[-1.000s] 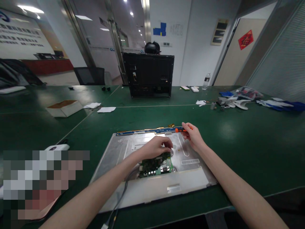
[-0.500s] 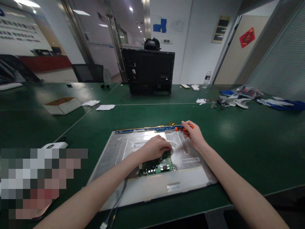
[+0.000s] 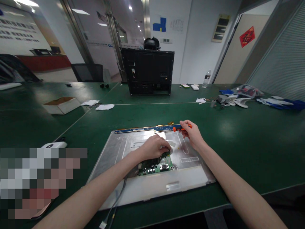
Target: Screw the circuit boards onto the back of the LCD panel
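My left hand [image 3: 153,147] presses on the green circuit board [image 3: 156,164]. My right hand [image 3: 193,133] is closed round the orange-handled screwdriver [image 3: 181,128]. I can't read the white label [image 3: 190,159] on the silver metal panel back [image 3: 114,152].

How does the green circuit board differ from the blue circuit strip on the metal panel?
The green circuit board is short, wide and carries connectors; the blue circuit strip is long and thin. The board lies mid-panel under the left hand; the strip runs along the far edge by the right hand. Both rest on the metal panel.

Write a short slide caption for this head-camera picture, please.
Left hand presses a green circuit board on a metal panel; right hand holds an orange-handled tool.
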Demonstrator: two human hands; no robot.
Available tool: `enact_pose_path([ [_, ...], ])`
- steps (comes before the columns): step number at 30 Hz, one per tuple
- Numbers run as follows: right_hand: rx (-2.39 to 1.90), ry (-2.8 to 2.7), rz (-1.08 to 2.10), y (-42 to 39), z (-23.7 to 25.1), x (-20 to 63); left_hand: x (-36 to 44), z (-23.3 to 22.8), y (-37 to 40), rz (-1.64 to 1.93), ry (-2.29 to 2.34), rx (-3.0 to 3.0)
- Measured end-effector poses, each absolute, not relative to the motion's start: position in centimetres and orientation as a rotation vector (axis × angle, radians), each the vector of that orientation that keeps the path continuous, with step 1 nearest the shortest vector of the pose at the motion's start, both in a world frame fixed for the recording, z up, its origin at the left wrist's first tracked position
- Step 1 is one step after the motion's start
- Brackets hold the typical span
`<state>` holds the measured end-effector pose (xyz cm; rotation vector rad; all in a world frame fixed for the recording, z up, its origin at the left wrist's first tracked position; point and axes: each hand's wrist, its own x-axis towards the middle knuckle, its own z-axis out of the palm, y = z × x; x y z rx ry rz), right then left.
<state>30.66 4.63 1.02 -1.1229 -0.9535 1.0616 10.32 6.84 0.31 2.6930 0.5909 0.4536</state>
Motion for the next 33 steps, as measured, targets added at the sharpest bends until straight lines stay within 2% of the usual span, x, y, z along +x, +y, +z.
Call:
enact_pose_path([
  [14,-1.032,-0.871,1.058,4.7,1.6,31.3,9.9,1.1,7.8,0.372,0.645,2.266],
  [28,-0.961,-0.851,1.083,4.3,2.2,31.1,10.0,0.3,7.6,0.439,0.608,2.42],
  [33,-0.929,-0.83,0.978,4.4,2.4,30.9,9.9,0.1,7.8,0.416,0.599,2.43],
])
